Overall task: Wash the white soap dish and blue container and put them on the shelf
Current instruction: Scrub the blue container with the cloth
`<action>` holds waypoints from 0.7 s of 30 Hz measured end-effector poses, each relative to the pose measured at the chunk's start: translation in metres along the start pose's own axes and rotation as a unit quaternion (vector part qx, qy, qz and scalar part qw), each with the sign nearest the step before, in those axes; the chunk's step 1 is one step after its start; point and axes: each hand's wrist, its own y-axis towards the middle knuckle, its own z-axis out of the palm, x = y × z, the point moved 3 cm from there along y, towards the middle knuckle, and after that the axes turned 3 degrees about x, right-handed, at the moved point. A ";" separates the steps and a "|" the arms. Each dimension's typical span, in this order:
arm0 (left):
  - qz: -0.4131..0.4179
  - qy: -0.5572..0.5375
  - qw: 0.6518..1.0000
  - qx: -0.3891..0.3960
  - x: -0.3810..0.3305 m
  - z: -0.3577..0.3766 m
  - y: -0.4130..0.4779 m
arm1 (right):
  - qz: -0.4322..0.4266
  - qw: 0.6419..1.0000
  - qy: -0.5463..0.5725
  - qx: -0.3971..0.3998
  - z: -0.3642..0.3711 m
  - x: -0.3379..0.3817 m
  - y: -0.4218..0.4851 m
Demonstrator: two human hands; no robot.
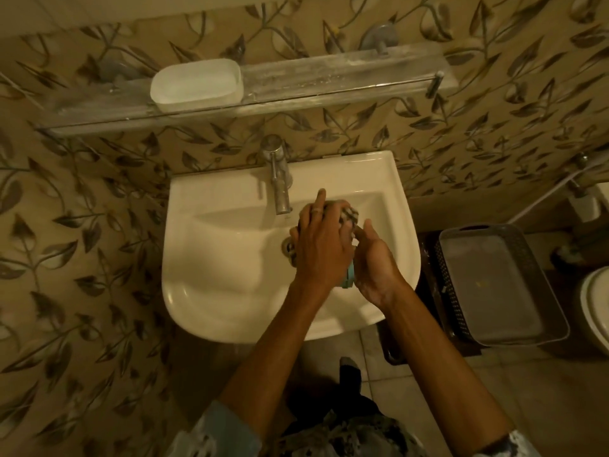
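The white soap dish (197, 84) stands upright on the glass shelf (329, 80), towards its left end. Over the sink basin (224, 258) both my hands are pressed together around the blue container (349, 278), of which only a thin light-blue edge shows between my wrists. My left hand (319, 245) lies on top with a checked cloth (347, 215) bunched under its fingers. My right hand (375, 258) cups the container from the right side. Most of the container is hidden by my hands.
A chrome tap (280, 179) juts out over the basin just left of my hands. A dark perforated basket with a grey tray (494, 285) sits on the floor to the right, next to a toilet (596, 311). Leaf-patterned tiles cover the wall.
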 end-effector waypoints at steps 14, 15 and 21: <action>0.061 -0.026 0.998 -0.022 -0.014 0.018 -0.067 | -0.006 1.000 0.023 -0.007 -0.017 0.013 -0.008; 0.064 -0.024 0.997 -0.024 -0.017 0.009 -0.060 | 0.002 1.000 0.010 0.009 -0.015 0.009 -0.010; -0.027 -0.197 0.977 0.078 0.003 -0.019 0.010 | -0.018 0.998 -0.062 0.021 -0.001 -0.001 -0.020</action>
